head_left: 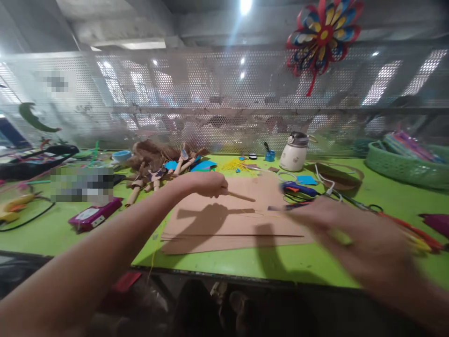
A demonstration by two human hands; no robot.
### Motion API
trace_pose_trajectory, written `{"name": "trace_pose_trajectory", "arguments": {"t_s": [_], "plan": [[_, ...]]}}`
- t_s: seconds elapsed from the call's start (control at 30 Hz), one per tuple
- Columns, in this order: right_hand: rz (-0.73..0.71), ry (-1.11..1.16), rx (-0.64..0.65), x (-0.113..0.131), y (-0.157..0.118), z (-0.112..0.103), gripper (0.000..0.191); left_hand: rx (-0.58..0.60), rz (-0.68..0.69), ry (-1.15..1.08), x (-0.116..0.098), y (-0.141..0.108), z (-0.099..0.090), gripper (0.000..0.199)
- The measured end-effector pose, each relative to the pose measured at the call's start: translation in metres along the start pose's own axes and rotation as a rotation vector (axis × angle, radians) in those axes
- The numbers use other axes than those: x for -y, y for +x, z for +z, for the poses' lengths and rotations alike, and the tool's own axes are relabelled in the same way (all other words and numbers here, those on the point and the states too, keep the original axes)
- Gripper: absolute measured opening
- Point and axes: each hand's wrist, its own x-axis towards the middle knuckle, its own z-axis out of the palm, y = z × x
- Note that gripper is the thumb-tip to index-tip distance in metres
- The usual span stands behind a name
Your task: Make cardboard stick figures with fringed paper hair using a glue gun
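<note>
My left hand [210,184] is closed around a thin brown stick [242,196], whose free end points right. Below it lie stacked brown cardboard sheets [231,228], with the shadows of hand and stick falling across them. My right hand [354,234] is smeared by motion above the right side of the table, so its fingers cannot be made out. Close to its fingertips are a dark, flat, narrow tool [286,207] and, further back, a blue glue gun [300,189].
Behind the cardboard stand a white kettle-like bottle [293,152] and a small blue pot [270,155]. Cardboard rolls with brown fibre [150,157] are heaped at back left, near a magenta power strip [94,214]. A green basket [403,164] stands far right, with cables [326,180] nearby.
</note>
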Motion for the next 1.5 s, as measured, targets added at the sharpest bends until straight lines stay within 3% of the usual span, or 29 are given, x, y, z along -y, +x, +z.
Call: {"name": "trace_pose_trajectory", "arguments": {"t_s": [0.1,0.2,0.3,0.4,0.57,0.83,1.03,1.2,1.27,1.4,1.5], "plan": [[-0.327,0.154,0.153,0.047,0.015,0.067,0.025,0.01,0.012,0.023,-0.009,0.005,-0.017,0.028],[-0.417,0.072,0.165,0.056,0.027,0.104,0.022,-0.032,-0.008,0.07,-0.014,0.004,-0.025,0.028],[-0.405,-0.013,0.168,0.044,0.035,0.114,0.023,-0.107,-0.039,0.1,-0.017,-0.001,-0.025,0.031],[-0.294,-0.131,0.263,0.032,0.037,0.12,0.017,-0.141,-0.02,0.049,-0.018,-0.006,-0.017,0.033],[-0.158,-0.159,0.443,0.022,0.031,0.138,0.007,-0.202,-0.012,-0.038,-0.01,-0.009,0.016,0.035],[-0.062,0.097,0.363,0.009,0.01,0.136,0.009,-0.351,0.08,-0.134,0.006,-0.001,0.076,0.03],[-0.053,0.207,0.298,0.013,0.006,0.108,0.01,-0.44,0.086,-0.121,-0.001,-0.004,0.098,0.036],[0.038,0.263,0.22,-0.013,0.026,0.091,0.011,-0.479,0.022,-0.031,-0.009,-0.009,0.107,0.037],[0.087,0.264,0.276,-0.023,0.038,0.094,0.02,-0.486,0.03,0.008,-0.012,-0.01,0.107,0.037],[0.065,0.366,0.48,-0.03,0.062,0.11,0.064,-0.491,0.066,0.077,-0.015,-0.014,0.1,0.036],[0.038,0.469,0.577,-0.025,0.075,0.125,0.073,-0.528,0.057,0.096,-0.016,-0.017,0.093,0.032]]}}
